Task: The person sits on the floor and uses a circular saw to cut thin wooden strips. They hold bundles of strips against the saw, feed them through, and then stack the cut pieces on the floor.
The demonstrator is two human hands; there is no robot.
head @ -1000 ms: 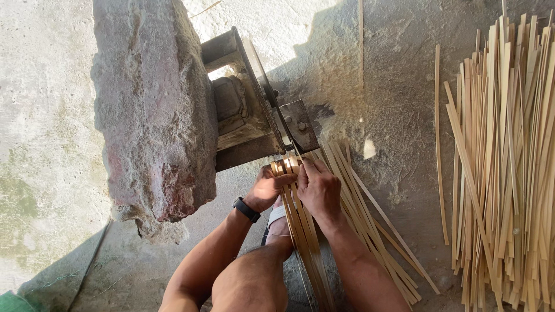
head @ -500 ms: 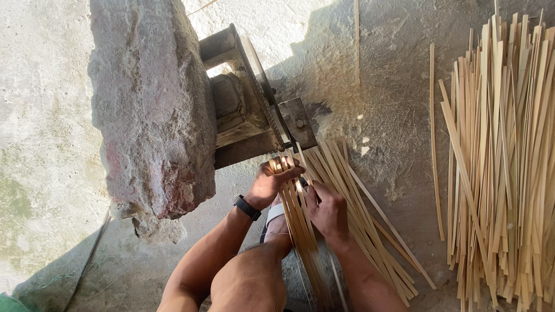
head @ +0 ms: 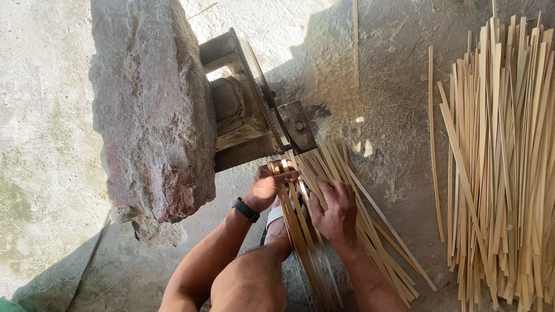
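Note:
My left hand (head: 267, 185), with a black watch on the wrist, grips the ends of a few thin bamboo strips (head: 296, 225) just below the metal blade fixture (head: 296, 124). My right hand (head: 336, 211) lies on the same bundle a little lower and to the right, fingers curled over the strips. The strips run from the fixture down between my knees. More split strips (head: 376, 231) fan out on the ground to the right of my right hand.
A large rough stone block (head: 150, 110) holds a wooden frame (head: 237, 110) with the metal fixture. A big pile of pale bamboo strips (head: 503, 167) lies on the concrete floor at the right. My knee (head: 248, 283) is at the bottom.
My right hand has slid down the strips, away from the blade fixture and toward me. My left hand has stayed at the strip ends near the fixture.

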